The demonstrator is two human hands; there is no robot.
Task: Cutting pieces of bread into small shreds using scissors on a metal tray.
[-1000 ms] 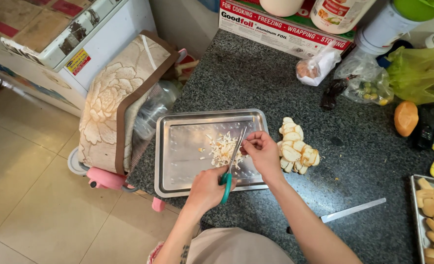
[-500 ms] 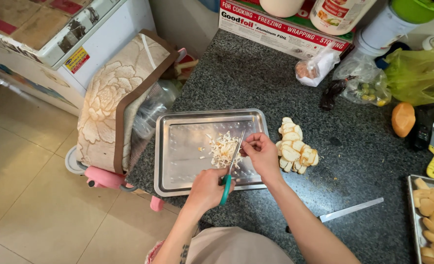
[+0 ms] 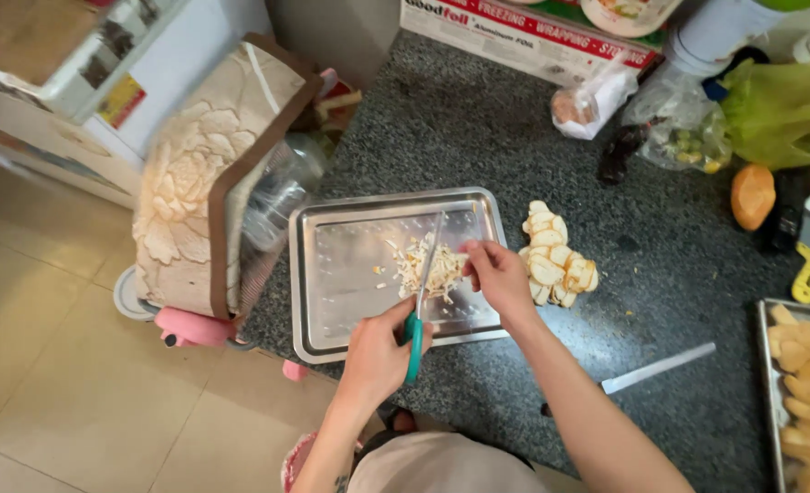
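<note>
The left hand [image 3: 378, 351] has a closed grip on a green-handled knife [image 3: 420, 292], while the right hand [image 3: 496, 274] pinches shreds [image 3: 423, 269] steady (fingertips clear) over the steel tray [image 3: 332, 301].

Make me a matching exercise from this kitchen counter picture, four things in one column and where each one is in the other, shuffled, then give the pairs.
Things:
1. shredded pile
2. green-handled knife
3. pale sliced pieces
4. plain knife

Places:
A. lying alone on the dark counter, right of the right arm
B. heaped on the counter just right of the steel tray
C. gripped in the left hand
D. on the steel tray, under the right hand

Pairs: 1-D, 2-C, 3-B, 4-A
</note>
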